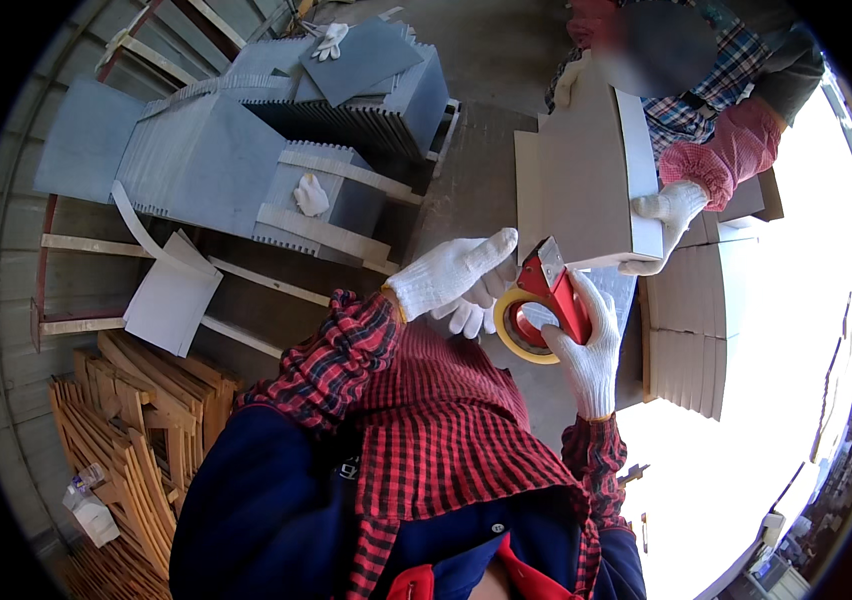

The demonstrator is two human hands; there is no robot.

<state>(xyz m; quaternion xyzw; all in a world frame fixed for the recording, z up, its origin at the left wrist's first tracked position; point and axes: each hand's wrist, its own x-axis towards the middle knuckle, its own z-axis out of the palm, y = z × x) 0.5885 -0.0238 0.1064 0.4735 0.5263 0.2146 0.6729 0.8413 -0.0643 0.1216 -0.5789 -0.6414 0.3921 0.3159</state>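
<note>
Right hand [591, 345] clamped on red tape dispenser [570, 303], near side of carton [586, 180]. Left hand [446, 275] beside dispenser, thumb and fingers apart. Co-worker's hand [668, 215] on carton's right edge. Carton looks part-folded; no tape visible on it.

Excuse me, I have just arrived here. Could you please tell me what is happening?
A person in white gloves grips a red tape dispenser in the right hand. The left hand is held out near it, with nothing visible in it. Facing them, a co-worker's gloved hand is at the side of a large pale carton. Stacked grey panels stand off to the left.
</note>
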